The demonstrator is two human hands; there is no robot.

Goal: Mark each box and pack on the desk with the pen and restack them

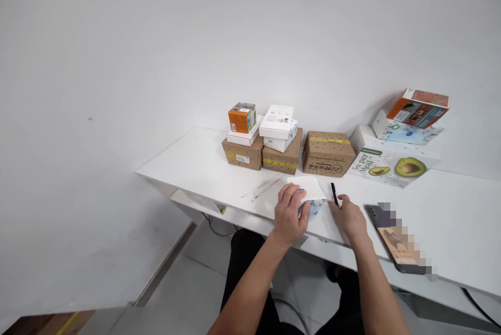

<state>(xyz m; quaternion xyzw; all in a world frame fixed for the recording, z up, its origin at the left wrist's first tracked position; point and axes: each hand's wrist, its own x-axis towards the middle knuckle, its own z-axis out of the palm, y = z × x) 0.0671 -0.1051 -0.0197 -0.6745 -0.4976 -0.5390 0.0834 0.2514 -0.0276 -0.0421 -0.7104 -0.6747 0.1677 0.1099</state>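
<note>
My left hand (290,213) is wrapped round a small box (308,189) with a white top and a blue-patterned side, near the table's front edge. Its fingers lie over the box's left side and hide part of it. A little to the right, my right hand (349,218) is closed on a black pen (334,192), whose upper end sticks out past the fingers; the lower part is hidden by the hand. Beside the right hand lies a dark phone (395,241), partly blurred out.
Along the wall stand brown cartons (329,153) with yellow tape, and white boxes (277,122) and an orange box (241,118) stacked on cartons. At right, a white avocado-print carton (395,163) carries a blue-white box (409,132) and another orange box (418,108). Dark scuffs mark the white table (188,160).
</note>
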